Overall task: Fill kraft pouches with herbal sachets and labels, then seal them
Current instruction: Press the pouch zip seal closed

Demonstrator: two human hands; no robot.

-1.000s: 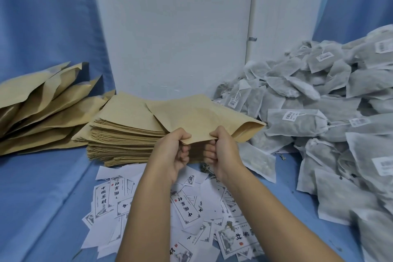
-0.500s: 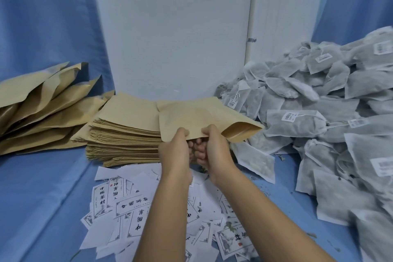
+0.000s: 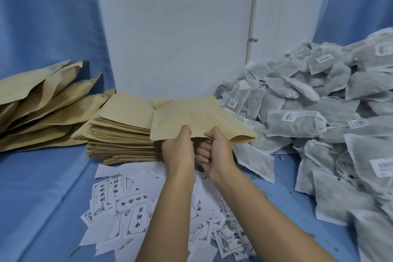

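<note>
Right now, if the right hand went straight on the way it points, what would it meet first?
The right hand grips the held pouch; past it, probably the stack of flat pouches, though depth is unclear.

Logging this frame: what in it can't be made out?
Head view only.
- Held pouch: inside hidden by its own paper, the left hand and right hand.
- Sachet pile: cut off by the right edge.
- Sachet tag print: too small to read.
</note>
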